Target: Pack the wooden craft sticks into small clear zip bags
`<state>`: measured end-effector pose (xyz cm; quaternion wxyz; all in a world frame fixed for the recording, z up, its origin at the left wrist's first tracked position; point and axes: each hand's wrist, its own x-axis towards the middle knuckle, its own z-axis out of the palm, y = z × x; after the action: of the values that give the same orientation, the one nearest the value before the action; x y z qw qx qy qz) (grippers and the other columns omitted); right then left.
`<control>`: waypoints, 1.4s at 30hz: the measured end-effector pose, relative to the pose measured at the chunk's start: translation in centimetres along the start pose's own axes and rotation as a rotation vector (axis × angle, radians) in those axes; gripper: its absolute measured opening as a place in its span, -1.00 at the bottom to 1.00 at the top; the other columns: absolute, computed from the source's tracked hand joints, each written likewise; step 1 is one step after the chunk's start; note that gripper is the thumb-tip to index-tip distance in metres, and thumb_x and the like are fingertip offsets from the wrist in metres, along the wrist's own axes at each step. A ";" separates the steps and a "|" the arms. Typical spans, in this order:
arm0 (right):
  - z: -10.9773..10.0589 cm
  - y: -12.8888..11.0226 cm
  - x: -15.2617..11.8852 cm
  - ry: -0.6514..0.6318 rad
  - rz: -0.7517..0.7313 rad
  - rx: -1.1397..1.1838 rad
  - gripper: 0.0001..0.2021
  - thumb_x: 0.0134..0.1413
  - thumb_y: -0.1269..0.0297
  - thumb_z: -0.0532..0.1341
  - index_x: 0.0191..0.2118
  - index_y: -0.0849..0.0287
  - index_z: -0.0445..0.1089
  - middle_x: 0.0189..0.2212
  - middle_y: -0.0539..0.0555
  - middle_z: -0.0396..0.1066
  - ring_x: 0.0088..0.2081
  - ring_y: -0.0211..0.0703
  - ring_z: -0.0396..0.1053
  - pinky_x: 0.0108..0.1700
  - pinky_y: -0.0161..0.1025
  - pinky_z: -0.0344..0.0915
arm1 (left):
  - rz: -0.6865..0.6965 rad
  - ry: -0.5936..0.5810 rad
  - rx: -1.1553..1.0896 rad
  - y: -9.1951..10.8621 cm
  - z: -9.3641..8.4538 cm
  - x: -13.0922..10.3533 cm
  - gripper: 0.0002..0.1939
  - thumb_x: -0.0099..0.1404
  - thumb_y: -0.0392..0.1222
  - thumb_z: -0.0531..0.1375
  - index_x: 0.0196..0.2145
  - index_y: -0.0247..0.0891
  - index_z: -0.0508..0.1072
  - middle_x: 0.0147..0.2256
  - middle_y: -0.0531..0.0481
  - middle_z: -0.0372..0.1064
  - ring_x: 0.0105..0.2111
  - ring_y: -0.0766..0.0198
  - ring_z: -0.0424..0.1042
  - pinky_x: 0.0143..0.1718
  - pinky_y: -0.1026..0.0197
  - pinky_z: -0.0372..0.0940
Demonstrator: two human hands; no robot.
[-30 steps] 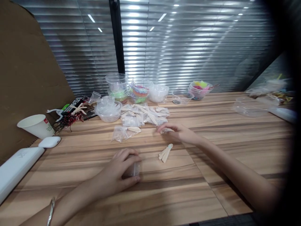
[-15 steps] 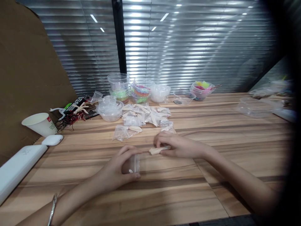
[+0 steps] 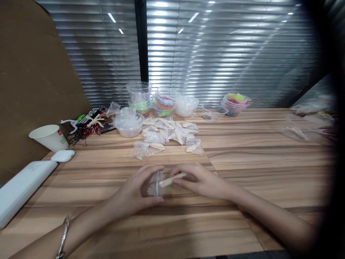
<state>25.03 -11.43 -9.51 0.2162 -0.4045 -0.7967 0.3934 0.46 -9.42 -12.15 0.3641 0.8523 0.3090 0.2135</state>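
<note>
Between the thumb and fingers of my left hand [image 3: 137,189] is a small clear zip bag [image 3: 154,187], held by its edges with the mouth facing right. My right hand [image 3: 198,180] pinches a pale, thin beige piece [image 3: 169,180], whose kind I cannot make out. The left end of that piece is at the bag's mouth; whether it is inside I cannot tell. Beyond my hands lie several filled zip bags [image 3: 176,133] with similar beige pieces, one of them a separate bag [image 3: 193,146] nearest my right hand.
Clear plastic tubs [image 3: 128,124] stand along the back by the blinds, some with coloured contents [image 3: 235,100]. At left are a paper cup [image 3: 51,138], a white earbud case [image 3: 63,155] and a long white box [image 3: 27,187]. A blurred clear container [image 3: 302,129] is at far right.
My right hand has brought the beige piece left and slightly down, to the mouth of the bag. My left hand has kept its hold on the bag.
</note>
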 end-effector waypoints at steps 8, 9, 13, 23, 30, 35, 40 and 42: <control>1.0 0.4 0.4 0.032 0.132 0.376 -0.72 0.17 0.08 0.09 -0.17 0.20 0.26 -0.44 -0.01 0.28 -0.38 -0.36 0.27 -0.26 -0.37 0.21 | 0.005 0.023 0.038 0.1 -0.1 0.1 -0.37 0.15 0.00 0.25 0.13 -0.07 0.13 0.06 -0.06 0.18 0.04 0.17 0.20 0.04 0.12 0.15; 1.1 0.5 0.4 0.041 0.134 0.426 -0.72 0.17 0.08 0.09 -0.17 0.21 0.25 -0.47 -0.02 0.27 -0.39 -0.36 0.26 -0.27 -0.38 0.19 | 0.002 0.023 0.041 0.0 -0.1 0.1 -0.37 0.15 0.00 0.25 0.13 -0.07 0.14 0.05 -0.06 0.18 0.03 0.16 0.21 0.03 0.12 0.16; 1.5 0.7 0.7 0.066 0.127 0.498 -0.73 0.16 0.11 0.11 -0.19 0.24 0.25 -0.49 -0.02 0.27 -0.40 -0.38 0.25 -0.28 -0.39 0.16 | 0.003 0.022 0.039 0.1 -0.2 0.1 -0.39 0.14 -0.03 0.26 0.11 -0.10 0.16 0.03 -0.08 0.20 0.01 0.16 0.23 0.01 0.13 0.17; 3.5 1.3 0.6 0.153 0.152 0.449 -0.73 0.17 0.09 0.09 -0.25 0.19 0.07 -0.43 -0.04 0.15 -0.41 -0.39 0.09 -0.35 -0.42 0.06 | 0.059 0.020 0.036 0.1 -0.1 0.3 -0.40 0.18 -0.05 0.24 0.13 -0.05 0.14 0.04 -0.06 0.19 0.01 0.19 0.22 0.01 0.15 0.17; 3.4 1.3 0.6 0.212 0.178 0.282 -0.78 0.16 0.16 0.10 -0.30 0.21 0.10 -0.42 -0.03 0.07 -0.37 -0.37 0.03 -0.31 -0.41 0.02 | 0.057 0.035 0.063 0.2 0.1 0.1 -0.40 0.19 -0.01 0.22 0.14 -0.08 0.13 0.06 -0.10 0.19 0.03 0.15 0.23 0.02 0.10 0.18; 3.5 0.5 0.4 0.141 0.132 0.435 -0.78 0.17 0.16 0.10 -0.28 0.21 0.09 -0.41 -0.03 0.07 -0.36 -0.38 0.04 -0.32 -0.42 0.03 | 0.074 0.014 0.075 0.2 0.0 0.2 -0.41 0.20 -0.02 0.20 0.14 -0.10 0.13 0.07 -0.12 0.19 0.03 0.14 0.23 0.01 0.11 0.19; 3.9 -0.1 0.3 0.059 0.076 0.718 -0.76 0.18 0.16 0.10 -0.26 0.21 0.05 -0.46 -0.06 0.12 -0.41 -0.42 0.09 -0.33 -0.42 0.06 | 0.121 -0.032 0.010 0.6 0.0 0.3 -0.41 0.21 -0.06 0.21 0.16 -0.06 0.10 0.08 -0.07 0.18 0.04 0.19 0.22 0.01 0.18 0.18; 4.2 0.1 0.4 0.041 0.066 0.773 -0.76 0.19 0.17 0.10 -0.26 0.21 0.03 -0.55 -0.10 0.09 -0.48 -0.43 0.07 -0.36 -0.43 0.05 | 0.125 -0.031 -0.001 0.8 0.0 0.3 -0.40 0.21 -0.07 0.21 0.16 -0.04 0.10 0.08 -0.04 0.18 0.04 0.21 0.22 0.01 0.20 0.18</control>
<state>22.07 -12.95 -12.06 0.3559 -0.3266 -0.5717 0.6632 0.95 -9.59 -11.51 0.3554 0.8729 0.2493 0.2226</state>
